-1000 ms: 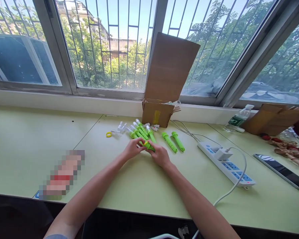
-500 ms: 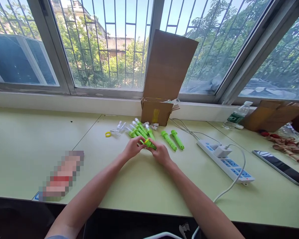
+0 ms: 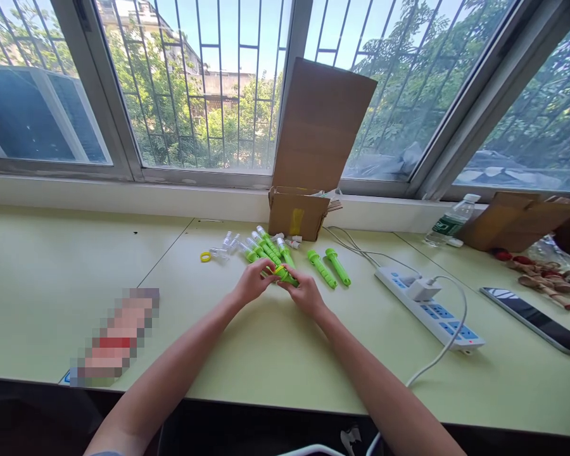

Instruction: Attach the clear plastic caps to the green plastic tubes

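My right hand (image 3: 304, 291) is closed around a green plastic tube (image 3: 291, 278) just above the table. Fingers of my left hand (image 3: 254, 282) pinch a yellow ring (image 3: 279, 270) at the tube's near-left end. Whether the ring sits around the tube or only against it is hard to make out. Just beyond both hands lie several green tubes with clear tips (image 3: 264, 238), partly hidden by the fingers. To their left are small clear plastic pieces (image 3: 221, 252) and a loose yellow ring (image 3: 206, 256). Two green tubes without clear tips (image 3: 322, 268) lie to the right.
An open cardboard box (image 3: 297, 215) stands against the window wall. On the right are a white power strip (image 3: 430, 310) with cables, a phone (image 3: 534, 320), a water bottle (image 3: 451, 221) and wooden pieces (image 3: 548, 282). A blurred-out flat item (image 3: 116, 339) lies at left.
Almost nothing differs. Both hands keep their hold on the tube and the yellow ring, with only a tiny shift of the fingers and of the view.
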`<state>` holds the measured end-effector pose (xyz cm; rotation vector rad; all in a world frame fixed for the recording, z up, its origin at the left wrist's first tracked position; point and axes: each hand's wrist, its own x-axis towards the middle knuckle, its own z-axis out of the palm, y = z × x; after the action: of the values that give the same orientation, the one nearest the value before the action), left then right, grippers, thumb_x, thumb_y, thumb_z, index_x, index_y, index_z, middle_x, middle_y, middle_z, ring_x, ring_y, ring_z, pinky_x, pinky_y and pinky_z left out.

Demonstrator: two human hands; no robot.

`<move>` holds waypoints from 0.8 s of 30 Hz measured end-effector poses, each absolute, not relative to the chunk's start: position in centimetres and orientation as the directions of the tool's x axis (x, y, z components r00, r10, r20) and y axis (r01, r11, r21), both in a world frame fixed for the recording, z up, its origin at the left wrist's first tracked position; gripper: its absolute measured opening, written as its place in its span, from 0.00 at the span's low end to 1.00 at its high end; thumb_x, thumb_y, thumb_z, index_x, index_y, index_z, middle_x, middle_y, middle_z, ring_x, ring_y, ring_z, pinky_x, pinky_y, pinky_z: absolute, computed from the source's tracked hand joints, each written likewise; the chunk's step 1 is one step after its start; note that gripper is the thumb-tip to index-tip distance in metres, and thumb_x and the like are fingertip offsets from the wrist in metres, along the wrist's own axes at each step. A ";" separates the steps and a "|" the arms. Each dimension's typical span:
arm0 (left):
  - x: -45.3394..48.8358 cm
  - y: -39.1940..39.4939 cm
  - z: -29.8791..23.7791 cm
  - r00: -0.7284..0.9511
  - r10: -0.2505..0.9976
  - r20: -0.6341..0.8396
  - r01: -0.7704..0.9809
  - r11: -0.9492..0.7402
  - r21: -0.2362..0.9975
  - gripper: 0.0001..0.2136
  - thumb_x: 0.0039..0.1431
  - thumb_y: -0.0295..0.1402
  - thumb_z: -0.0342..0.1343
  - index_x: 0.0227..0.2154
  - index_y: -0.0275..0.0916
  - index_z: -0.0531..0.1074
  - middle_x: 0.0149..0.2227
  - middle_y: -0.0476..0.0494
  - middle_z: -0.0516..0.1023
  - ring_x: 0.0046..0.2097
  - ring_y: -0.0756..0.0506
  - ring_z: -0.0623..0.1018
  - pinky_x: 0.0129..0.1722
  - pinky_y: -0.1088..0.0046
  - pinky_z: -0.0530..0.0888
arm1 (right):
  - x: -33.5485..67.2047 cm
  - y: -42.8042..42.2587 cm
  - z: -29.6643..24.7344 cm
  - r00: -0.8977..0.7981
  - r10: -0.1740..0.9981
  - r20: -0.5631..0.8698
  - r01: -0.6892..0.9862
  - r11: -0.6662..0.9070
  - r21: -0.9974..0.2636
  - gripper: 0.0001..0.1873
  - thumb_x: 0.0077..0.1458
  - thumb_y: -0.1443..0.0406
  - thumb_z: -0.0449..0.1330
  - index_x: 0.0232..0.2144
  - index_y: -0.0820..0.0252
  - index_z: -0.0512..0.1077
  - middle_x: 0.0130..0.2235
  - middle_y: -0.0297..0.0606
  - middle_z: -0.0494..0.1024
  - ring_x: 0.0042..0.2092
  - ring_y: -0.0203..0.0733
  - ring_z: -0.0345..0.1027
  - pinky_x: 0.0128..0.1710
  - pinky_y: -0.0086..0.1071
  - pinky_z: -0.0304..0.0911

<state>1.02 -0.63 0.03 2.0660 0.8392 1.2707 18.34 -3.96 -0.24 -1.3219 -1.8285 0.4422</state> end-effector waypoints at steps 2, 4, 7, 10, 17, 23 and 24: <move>1.1 -0.8 0.2 0.335 0.744 0.578 0.215 -0.658 0.722 0.09 0.51 0.37 0.57 0.30 0.37 0.67 0.35 0.46 0.70 0.35 0.50 0.73 0.28 0.75 0.74 | 18.2 -4.0 -0.1 -0.120 0.906 0.405 0.566 0.398 -0.722 0.30 0.48 0.56 0.60 0.54 0.58 0.66 0.46 0.40 0.76 0.42 0.47 0.70 0.42 0.36 0.63; 1.1 -0.9 0.4 0.315 0.739 0.595 0.215 -0.666 0.714 0.09 0.51 0.36 0.58 0.30 0.37 0.66 0.34 0.46 0.69 0.35 0.50 0.71 0.28 0.75 0.74 | 18.1 -4.1 0.0 -0.117 0.909 0.399 0.511 0.400 -0.761 0.31 0.48 0.56 0.60 0.54 0.60 0.66 0.45 0.40 0.76 0.42 0.47 0.69 0.41 0.35 0.63; 1.1 -1.1 0.9 0.309 0.741 0.596 0.209 -0.665 0.718 0.10 0.50 0.37 0.58 0.29 0.37 0.66 0.32 0.47 0.68 0.33 0.51 0.70 0.27 0.76 0.73 | 17.9 -4.2 0.3 -0.103 0.918 0.384 0.464 0.385 -0.798 0.33 0.47 0.55 0.61 0.53 0.63 0.66 0.36 0.39 0.78 0.37 0.45 0.69 0.35 0.33 0.64; 0.9 -1.3 1.4 0.319 0.760 0.566 0.198 -0.637 0.745 0.11 0.49 0.38 0.59 0.29 0.37 0.66 0.32 0.47 0.68 0.33 0.51 0.70 0.27 0.76 0.72 | 17.8 -4.3 0.5 -0.105 0.934 0.341 0.446 0.351 -0.823 0.35 0.46 0.54 0.61 0.54 0.66 0.66 0.25 0.36 0.75 0.27 0.40 0.66 0.27 0.30 0.62; 0.5 -1.4 1.7 0.355 0.804 0.478 0.159 -0.555 0.816 0.13 0.48 0.41 0.60 0.29 0.37 0.66 0.29 0.50 0.68 0.30 0.52 0.68 0.26 0.77 0.67 | 17.7 -4.6 1.0 -0.161 0.965 0.206 0.322 0.249 -0.913 0.39 0.44 0.56 0.62 0.56 0.68 0.62 0.17 0.25 0.63 0.18 0.29 0.50 0.18 0.26 0.53; 0.4 -1.5 2.0 0.372 0.812 0.449 0.192 -0.541 0.819 0.14 0.47 0.42 0.59 0.27 0.37 0.65 0.24 0.52 0.65 0.24 0.55 0.61 0.22 0.77 0.61 | 17.7 -4.7 1.1 -0.186 0.965 0.186 0.312 0.237 -0.920 0.39 0.44 0.55 0.62 0.57 0.69 0.61 0.17 0.24 0.59 0.18 0.29 0.49 0.18 0.26 0.50; 0.4 -1.5 2.1 0.369 0.813 0.450 0.191 -0.541 0.819 0.14 0.48 0.42 0.59 0.27 0.37 0.65 0.24 0.53 0.65 0.24 0.55 0.60 0.22 0.77 0.61 | 17.7 -4.7 1.1 -0.183 0.965 0.186 0.317 0.237 -0.919 0.39 0.45 0.54 0.61 0.57 0.69 0.61 0.17 0.24 0.58 0.18 0.29 0.49 0.18 0.26 0.50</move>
<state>0.39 -1.49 2.05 1.9547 0.8669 1.1737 17.67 -4.66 1.07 -1.2082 -1.6671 0.9687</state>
